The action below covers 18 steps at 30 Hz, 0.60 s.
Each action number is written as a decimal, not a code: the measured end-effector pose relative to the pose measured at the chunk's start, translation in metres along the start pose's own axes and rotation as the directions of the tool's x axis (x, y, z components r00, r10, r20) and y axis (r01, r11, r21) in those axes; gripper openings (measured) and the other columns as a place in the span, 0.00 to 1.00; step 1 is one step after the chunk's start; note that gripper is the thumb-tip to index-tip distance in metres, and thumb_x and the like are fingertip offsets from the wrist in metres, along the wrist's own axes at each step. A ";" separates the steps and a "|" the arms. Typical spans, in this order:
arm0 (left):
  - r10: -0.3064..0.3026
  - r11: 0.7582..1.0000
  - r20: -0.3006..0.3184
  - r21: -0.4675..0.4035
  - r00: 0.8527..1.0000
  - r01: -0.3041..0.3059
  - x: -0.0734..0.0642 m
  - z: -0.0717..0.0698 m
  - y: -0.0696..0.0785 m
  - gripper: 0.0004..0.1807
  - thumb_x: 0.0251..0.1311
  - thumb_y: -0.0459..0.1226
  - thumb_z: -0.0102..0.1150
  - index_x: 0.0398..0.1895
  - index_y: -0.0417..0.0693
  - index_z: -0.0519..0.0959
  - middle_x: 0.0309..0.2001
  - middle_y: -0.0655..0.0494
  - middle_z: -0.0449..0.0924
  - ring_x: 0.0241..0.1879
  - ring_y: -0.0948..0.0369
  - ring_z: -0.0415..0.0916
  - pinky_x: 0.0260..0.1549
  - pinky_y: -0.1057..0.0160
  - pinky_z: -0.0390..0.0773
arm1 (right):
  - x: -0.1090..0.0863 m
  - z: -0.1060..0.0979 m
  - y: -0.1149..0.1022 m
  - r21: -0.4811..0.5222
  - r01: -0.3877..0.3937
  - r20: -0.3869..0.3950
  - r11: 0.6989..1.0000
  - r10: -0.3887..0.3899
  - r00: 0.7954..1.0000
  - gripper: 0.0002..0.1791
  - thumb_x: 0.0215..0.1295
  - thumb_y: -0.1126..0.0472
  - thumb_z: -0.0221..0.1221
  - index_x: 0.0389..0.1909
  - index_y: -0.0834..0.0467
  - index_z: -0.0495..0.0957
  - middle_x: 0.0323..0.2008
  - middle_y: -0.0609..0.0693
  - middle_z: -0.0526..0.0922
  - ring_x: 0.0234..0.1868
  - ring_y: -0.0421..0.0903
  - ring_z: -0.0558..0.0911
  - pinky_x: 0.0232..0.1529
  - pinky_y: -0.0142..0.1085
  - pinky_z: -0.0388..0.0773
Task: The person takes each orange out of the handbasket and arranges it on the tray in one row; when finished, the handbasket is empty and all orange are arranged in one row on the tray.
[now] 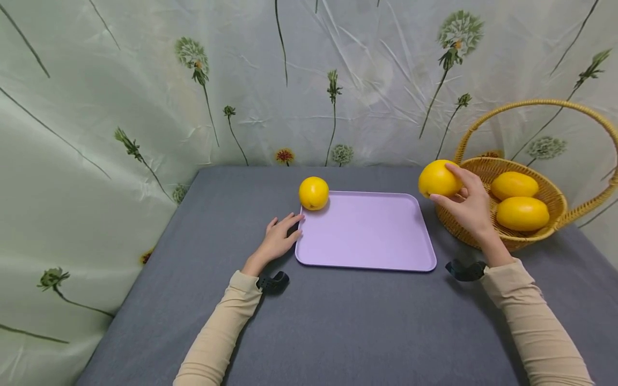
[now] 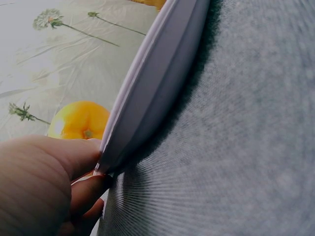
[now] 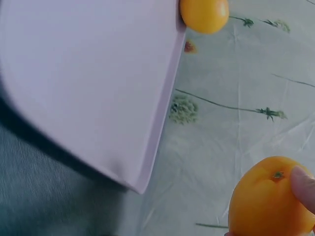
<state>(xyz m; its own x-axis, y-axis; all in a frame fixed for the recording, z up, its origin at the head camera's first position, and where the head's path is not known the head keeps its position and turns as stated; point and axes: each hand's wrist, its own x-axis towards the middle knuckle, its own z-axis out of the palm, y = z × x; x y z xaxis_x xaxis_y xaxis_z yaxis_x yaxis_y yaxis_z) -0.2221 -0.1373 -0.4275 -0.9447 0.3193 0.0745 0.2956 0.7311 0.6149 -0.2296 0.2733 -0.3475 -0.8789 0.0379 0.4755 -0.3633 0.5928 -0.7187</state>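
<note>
My right hand (image 1: 470, 203) holds a yellow-orange orange (image 1: 440, 179) between thumb and fingers, raised beside the left rim of the wicker basket (image 1: 560, 206). In the right wrist view, the held orange (image 3: 268, 199) shows its small green stem end next to the thumb. A light purple tray (image 1: 364, 230) lies on the table, with another orange (image 1: 314, 193) at its far left corner. My left hand (image 1: 277, 238) rests at the tray's left edge, fingers extended and fingertips on the rim. Up close, its thumb (image 2: 81, 155) touches the tray's rim (image 2: 142, 88).
Two oval yellow fruits (image 1: 522, 213) lie inside the basket, whose tall arched handle (image 1: 536, 102) rises at the far right. A grey cloth (image 1: 338, 321) covers the table. Behind it hangs a pale curtain (image 1: 386, 80) with a dandelion print.
</note>
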 end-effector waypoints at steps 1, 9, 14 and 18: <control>0.000 1.000 0.000 0.000 1.000 0.000 0.000 0.000 0.000 0.26 0.65 0.40 0.48 0.66 0.44 0.66 0.68 0.46 0.65 0.72 0.49 0.54 0.69 0.40 0.40 | 0.000 0.002 -0.001 0.005 0.003 0.010 1.000 -0.003 1.000 0.38 0.52 0.67 0.66 0.66 0.55 0.65 0.61 0.64 0.63 0.49 0.26 0.61 0.38 0.07 0.65; -0.007 1.000 -0.004 -0.004 1.000 0.007 0.001 -0.001 -0.001 0.26 0.66 0.40 0.48 0.66 0.45 0.66 0.68 0.47 0.65 0.72 0.49 0.54 0.70 0.40 0.39 | 0.002 0.017 -0.004 0.011 0.035 0.052 0.999 -0.036 0.998 0.38 0.50 0.69 0.67 0.65 0.58 0.66 0.61 0.65 0.63 0.53 0.40 0.67 0.40 0.08 0.65; -0.017 1.000 0.011 0.005 1.000 0.017 0.002 -0.001 -0.001 0.26 0.66 0.41 0.47 0.67 0.45 0.65 0.68 0.48 0.65 0.73 0.50 0.53 0.70 0.41 0.38 | 0.002 0.027 -0.004 0.027 0.041 0.081 0.999 -0.043 0.996 0.38 0.49 0.71 0.67 0.64 0.60 0.66 0.60 0.68 0.63 0.53 0.59 0.69 0.38 0.07 0.65; -0.022 1.000 0.017 0.006 1.000 0.022 0.001 -0.001 -0.001 0.26 0.66 0.40 0.47 0.67 0.45 0.65 0.68 0.48 0.64 0.73 0.50 0.53 0.70 0.41 0.38 | 0.001 0.035 -0.002 0.047 0.039 0.105 0.998 -0.044 0.993 0.39 0.47 0.72 0.68 0.64 0.62 0.66 0.60 0.68 0.63 0.50 0.61 0.72 0.37 0.07 0.65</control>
<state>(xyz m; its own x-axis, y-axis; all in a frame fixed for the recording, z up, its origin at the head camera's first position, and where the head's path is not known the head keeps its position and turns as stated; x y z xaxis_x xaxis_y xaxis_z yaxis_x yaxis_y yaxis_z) -0.2232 -0.1380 -0.4272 -0.9485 0.3133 0.0470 0.2753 0.7417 0.6116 -0.2403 0.2442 -0.3633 -0.8897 -0.0732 0.4506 -0.4117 0.5553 -0.7226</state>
